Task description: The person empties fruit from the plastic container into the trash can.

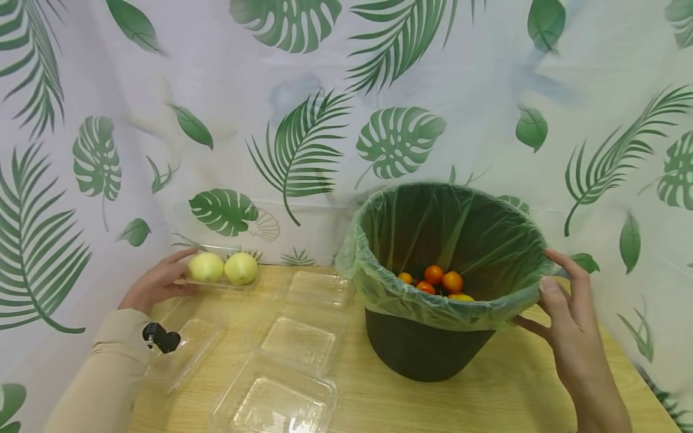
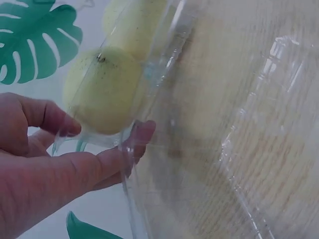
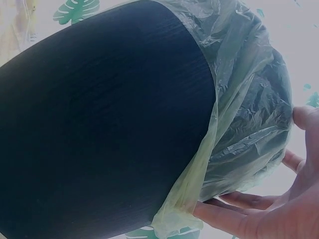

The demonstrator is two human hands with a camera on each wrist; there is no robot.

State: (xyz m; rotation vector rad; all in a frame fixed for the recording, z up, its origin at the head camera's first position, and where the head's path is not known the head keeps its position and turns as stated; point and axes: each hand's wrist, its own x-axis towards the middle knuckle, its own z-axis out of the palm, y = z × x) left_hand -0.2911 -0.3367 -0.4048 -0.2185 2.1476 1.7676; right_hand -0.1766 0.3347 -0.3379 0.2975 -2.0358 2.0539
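At the far left of the table, my left hand (image 1: 160,281) grips the end of a clear plastic container (image 2: 130,149), thumb on one side and fingers on the other. Two round pale yellow-green fruits (image 1: 240,268) sit side by side in it; the nearer fruit (image 2: 107,92) shows small specks in the left wrist view. My right hand (image 1: 578,343) holds the right rim of a black bin (image 1: 428,349), pinching it through a thin green bag (image 3: 249,144) folded over the edge. Inside lie several small orange and red tomatoes (image 1: 434,275), some hidden by the front rim.
Clear plastic containers stand in a column mid-table: a back one (image 1: 319,288), a middle one (image 1: 300,340) and a front one (image 1: 281,397). Another clear container (image 1: 189,346) lies under the left forearm. A leaf-print curtain (image 1: 319,150) rises behind the wooden table (image 1: 390,400).
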